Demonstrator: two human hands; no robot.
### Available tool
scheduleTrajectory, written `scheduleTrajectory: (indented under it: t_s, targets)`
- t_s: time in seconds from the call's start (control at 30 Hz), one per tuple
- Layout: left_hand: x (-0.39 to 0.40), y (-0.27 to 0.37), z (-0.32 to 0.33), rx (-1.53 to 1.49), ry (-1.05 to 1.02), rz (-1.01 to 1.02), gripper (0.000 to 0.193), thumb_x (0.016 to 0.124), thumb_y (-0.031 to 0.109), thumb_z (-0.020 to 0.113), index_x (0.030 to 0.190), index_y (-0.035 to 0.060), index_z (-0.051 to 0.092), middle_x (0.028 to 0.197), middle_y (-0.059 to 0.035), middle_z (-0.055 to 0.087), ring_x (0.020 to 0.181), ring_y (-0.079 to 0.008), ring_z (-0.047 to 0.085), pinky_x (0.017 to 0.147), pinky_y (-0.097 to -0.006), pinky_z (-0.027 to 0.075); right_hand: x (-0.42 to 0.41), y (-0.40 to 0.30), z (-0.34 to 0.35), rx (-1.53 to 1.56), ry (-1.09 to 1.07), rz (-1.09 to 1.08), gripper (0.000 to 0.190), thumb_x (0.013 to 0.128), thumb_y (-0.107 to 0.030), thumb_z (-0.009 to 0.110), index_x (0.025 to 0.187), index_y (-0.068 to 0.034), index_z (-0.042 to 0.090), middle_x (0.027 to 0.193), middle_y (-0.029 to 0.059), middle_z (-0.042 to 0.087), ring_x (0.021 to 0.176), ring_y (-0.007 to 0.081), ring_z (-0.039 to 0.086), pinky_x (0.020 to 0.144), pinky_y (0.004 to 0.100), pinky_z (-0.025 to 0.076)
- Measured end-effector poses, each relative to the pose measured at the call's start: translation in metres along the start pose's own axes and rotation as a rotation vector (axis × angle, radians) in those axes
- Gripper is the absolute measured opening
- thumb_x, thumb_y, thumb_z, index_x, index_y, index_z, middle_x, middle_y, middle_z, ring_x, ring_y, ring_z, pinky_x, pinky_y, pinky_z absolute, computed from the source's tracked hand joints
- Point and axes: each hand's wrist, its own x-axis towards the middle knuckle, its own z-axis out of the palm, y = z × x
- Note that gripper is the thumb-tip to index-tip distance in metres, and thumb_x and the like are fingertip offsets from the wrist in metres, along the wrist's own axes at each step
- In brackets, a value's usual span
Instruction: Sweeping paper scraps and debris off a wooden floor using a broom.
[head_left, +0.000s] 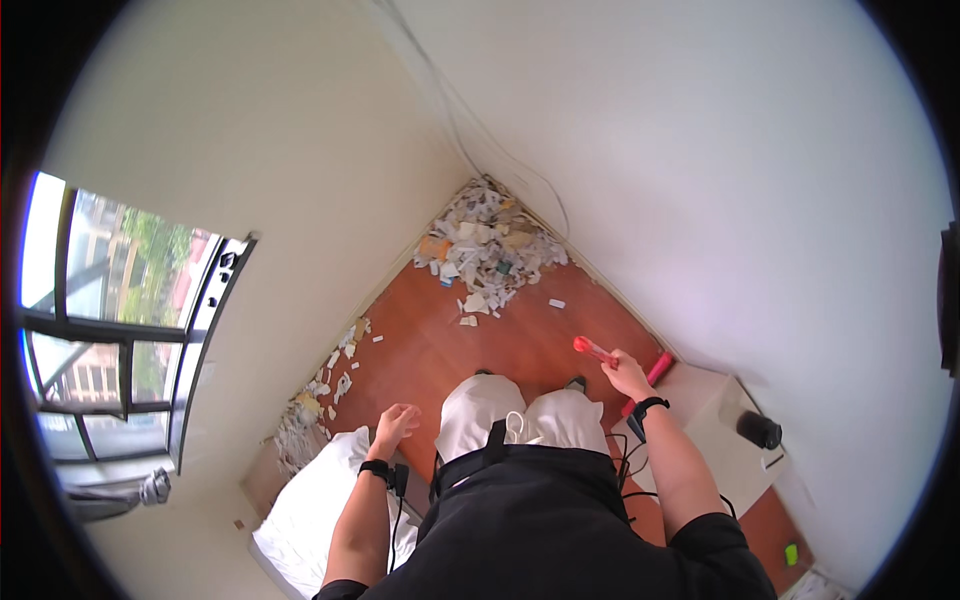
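Note:
My right hand (628, 375) is closed around a red, partly clear stick-like object (597, 350) with a rounded end; its exact kind cannot be told. It points up and left over the reddish-brown floor (442, 341). My left hand (397, 427) holds nothing, its fingers loosely curled and apart, beside my left knee and above the edge of the white bedding (319, 510). A big heap of torn paper scraps (487, 240) fills the room's corner ahead. Another pink-red object (660, 368) shows behind my right hand, partly hidden.
More paper scraps (319, 397) lie along the left wall. At the right wall stands a white cabinet (720, 442) with a dark-topped bottle (757, 430) on it. Black cables (621, 457) hang by my right thigh. A window (120, 322) is at the left.

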Motion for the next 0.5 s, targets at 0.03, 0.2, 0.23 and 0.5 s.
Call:
scheduleTrajectory:
  t_s: [0.03, 0.2, 0.23, 0.5]
  targets:
    - [-0.005, -0.009, -0.003, -0.030, -0.004, -0.007, 0.032, 0.098, 0.037, 0.060, 0.112, 0.0085, 0.065, 0.110, -0.0020, 0.071, 0.096, -0.0175, 0.069, 0.076, -0.0329, 0.053, 0.004, -0.004, 0.004, -0.020, 0.000, 0.039, 0.027, 0.090, -0.032, 0.064, 0.093, -0.006, 0.061, 0.098, 0.0202, 0.069, 0.097, 0.0399, 0.067, 0.083, 0.0476, 0.053]
    - [-0.004, -0.047, -0.033, -0.136, -0.034, 0.003, 0.029, 0.100, 0.034, 0.057, 0.114, 0.0094, 0.064, 0.110, -0.0028, 0.071, 0.097, -0.0195, 0.070, 0.079, -0.0354, 0.054, 0.021, -0.033, 0.024, -0.093, -0.037, 0.055, 0.030, 0.089, -0.035, 0.064, 0.094, -0.006, 0.063, 0.096, 0.0210, 0.070, 0.099, 0.0423, 0.066, 0.085, 0.0479, 0.052]
    - [-0.001, -0.055, -0.043, -0.149, -0.037, 0.004, 0.029, 0.100, 0.034, 0.057, 0.114, 0.0094, 0.064, 0.110, -0.0028, 0.071, 0.097, -0.0195, 0.070, 0.079, -0.0354, 0.054, 0.019, -0.041, 0.033, -0.106, -0.035, 0.052, 0.030, 0.089, -0.035, 0.064, 0.094, -0.006, 0.063, 0.096, 0.0210, 0.070, 0.099, 0.0423, 0.066, 0.085, 0.0479, 0.052]
    - [0.057, -0.094, -0.111, -0.185, -0.019, 0.007, 0.022, 0.100, 0.029, 0.054, 0.105, 0.0107, 0.066, 0.105, -0.0009, 0.073, 0.091, -0.0165, 0.069, 0.074, -0.0325, 0.052, 0.010, -0.082, 0.077, -0.133, 0.085, 0.006, 0.031, 0.090, -0.034, 0.064, 0.097, -0.004, 0.061, 0.095, 0.0208, 0.069, 0.095, 0.0407, 0.066, 0.084, 0.0431, 0.051]
